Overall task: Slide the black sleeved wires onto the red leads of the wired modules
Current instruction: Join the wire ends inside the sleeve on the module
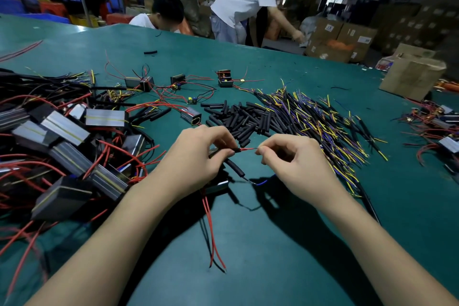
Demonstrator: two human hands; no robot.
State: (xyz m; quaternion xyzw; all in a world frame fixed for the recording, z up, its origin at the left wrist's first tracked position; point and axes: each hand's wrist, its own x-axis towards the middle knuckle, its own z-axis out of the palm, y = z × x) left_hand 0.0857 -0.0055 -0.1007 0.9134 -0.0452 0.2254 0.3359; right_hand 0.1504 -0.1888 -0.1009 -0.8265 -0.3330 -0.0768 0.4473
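Head view, and both hands meet at centre frame: the left hand (196,154) pinches a black sleeved wire (234,165) between thumb and fingertips, while the right hand (295,159) pinches the tip of a red lead (247,149), drawn taut between the two. The sleeve's mouth sits right at the lead, at the left fingertips; its other end trails toward 5 o'clock, showing a blue strand. Beneath the left hand, partly hidden, lies a wired module (218,185), its two red wires running off toward 6 o'clock across the green table (273,243). At 12 o'clock from the hands, a pile of loose black sleeves (238,119); at 2 o'clock, a heap of yellow-and-purple wires (318,122). At 9 o'clock, a big pile of silver modules (64,141) tangled in red leads. Out at 2 o'clock, a cardboard box (412,77) sits near the table's edge. Beyond the far edge, two people are working.
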